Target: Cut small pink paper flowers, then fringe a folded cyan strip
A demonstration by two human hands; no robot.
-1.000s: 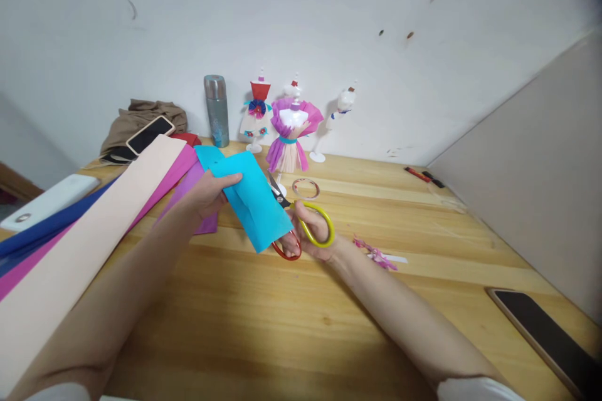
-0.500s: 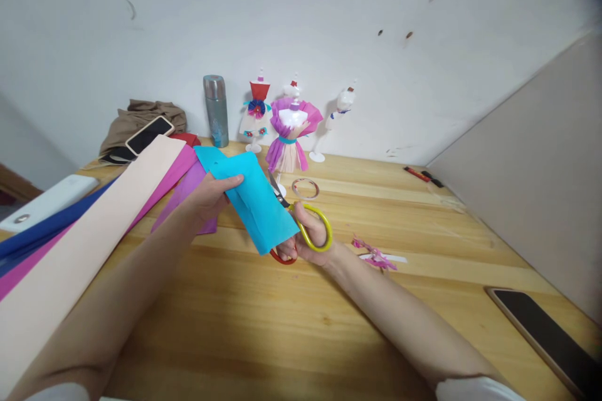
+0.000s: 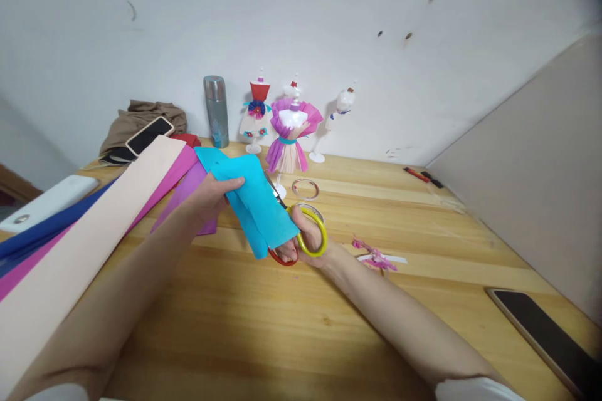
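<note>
My left hand (image 3: 214,195) pinches a sheet of turquoise crepe paper (image 3: 256,200), thumb lying on top. The paper is folded over and hangs down toward the right above the table. In my right hand (image 3: 303,238) is a pair of scissors (image 3: 313,229) with one yellow and one red handle loop. Thumb and fingers sit in the loops. The blades lie at the paper's right edge, their lower part hidden behind it. Strips of pale pink paper (image 3: 108,219), magenta paper and purple paper (image 3: 181,191) lie beneath and left of my left hand.
Small dress forms in paper outfits, one with a purple and pink dress (image 3: 291,138), stand by the wall near a thermos (image 3: 216,113). A tape roll (image 3: 305,188), pink scraps (image 3: 374,257), a phone (image 3: 540,332) and a white power bank (image 3: 49,200) lie on the table (image 3: 282,338).
The scissor handles have drawn slightly closer together, the yellow loop shifting left. A cut in the turquoise paper shows wider near the lower edge. My left hand stays nearly still.
</note>
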